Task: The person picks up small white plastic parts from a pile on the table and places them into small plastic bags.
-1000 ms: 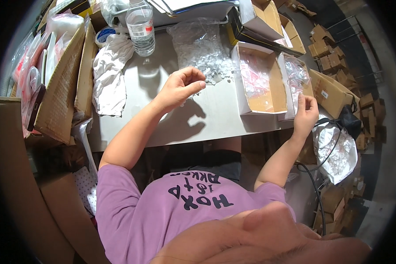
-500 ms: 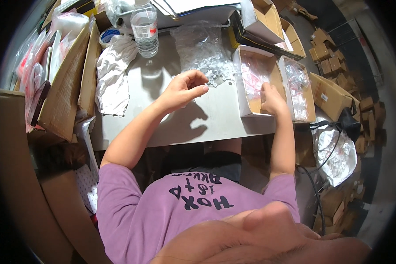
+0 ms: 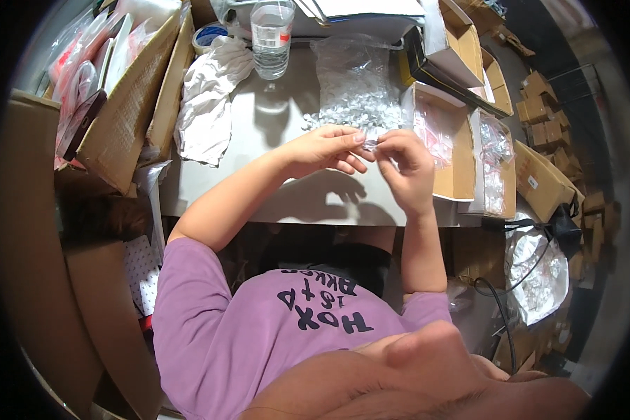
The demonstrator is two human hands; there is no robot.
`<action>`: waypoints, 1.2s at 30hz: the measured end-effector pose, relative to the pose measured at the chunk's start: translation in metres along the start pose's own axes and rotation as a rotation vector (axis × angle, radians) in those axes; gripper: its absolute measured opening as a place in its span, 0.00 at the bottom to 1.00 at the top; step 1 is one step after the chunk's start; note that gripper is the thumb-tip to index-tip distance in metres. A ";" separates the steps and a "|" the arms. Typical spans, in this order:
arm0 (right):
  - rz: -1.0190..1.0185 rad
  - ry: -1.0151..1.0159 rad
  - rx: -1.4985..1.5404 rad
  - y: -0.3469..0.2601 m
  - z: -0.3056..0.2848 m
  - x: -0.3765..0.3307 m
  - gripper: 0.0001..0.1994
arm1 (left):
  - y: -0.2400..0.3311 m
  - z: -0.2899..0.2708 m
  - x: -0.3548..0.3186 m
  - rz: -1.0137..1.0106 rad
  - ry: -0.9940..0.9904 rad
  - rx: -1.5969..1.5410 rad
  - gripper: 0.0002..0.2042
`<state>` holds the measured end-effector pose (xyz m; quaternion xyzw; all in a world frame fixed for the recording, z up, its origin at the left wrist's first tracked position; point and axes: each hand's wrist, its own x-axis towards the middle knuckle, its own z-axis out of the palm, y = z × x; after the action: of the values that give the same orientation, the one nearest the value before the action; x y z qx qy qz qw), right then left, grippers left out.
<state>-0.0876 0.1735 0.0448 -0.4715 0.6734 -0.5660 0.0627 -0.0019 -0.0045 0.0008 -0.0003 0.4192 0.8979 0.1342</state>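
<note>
Over the near part of the table, my left hand (image 3: 329, 149) and my right hand (image 3: 407, 168) meet fingertip to fingertip. Between them shows a small clear plastic bag (image 3: 372, 142), pinched by my right thumb and fingers. The left thumb presses toward the forefinger beside it, while the other left fingers curl loosely; what they hold is too small to make out. Just beyond the hands lies a pile of small shiny clear pieces (image 3: 360, 112), spilling from a large clear bag (image 3: 350, 56). To the right, an open white box (image 3: 462, 157) contains clear bags with red edges (image 3: 430, 133).
A water bottle (image 3: 271, 42) and a crumpled white cloth (image 3: 210, 105) stand left of the pile. Tall cardboard boxes (image 3: 129, 105) with packets line the left side. Another box (image 3: 493, 164) of clear packets adjoins the white box. A black cable (image 3: 500, 315) hangs at right.
My right hand has come out of the white box and moved left, bringing a small clear bag to my left hand. My left hand has shifted right. The whole view has shifted slightly.
</note>
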 end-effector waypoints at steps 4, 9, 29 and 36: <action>-0.123 -0.015 -0.163 -0.003 0.012 -0.003 0.09 | 0.001 -0.006 -0.001 0.150 0.103 -0.035 0.07; -0.008 0.006 -0.167 0.014 0.015 -0.008 0.08 | 0.001 -0.013 0.002 0.335 0.334 0.133 0.06; 0.219 -0.249 -0.311 0.045 0.030 -0.023 0.17 | 0.011 -0.005 -0.007 0.619 0.542 0.570 0.07; 0.082 -0.211 -0.351 0.042 0.039 -0.019 0.16 | 0.013 -0.005 -0.004 0.608 0.547 0.524 0.06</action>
<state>-0.0765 0.1562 -0.0117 -0.5041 0.7700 -0.3842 0.0728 -0.0016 -0.0171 0.0073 -0.0802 0.6321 0.7278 -0.2537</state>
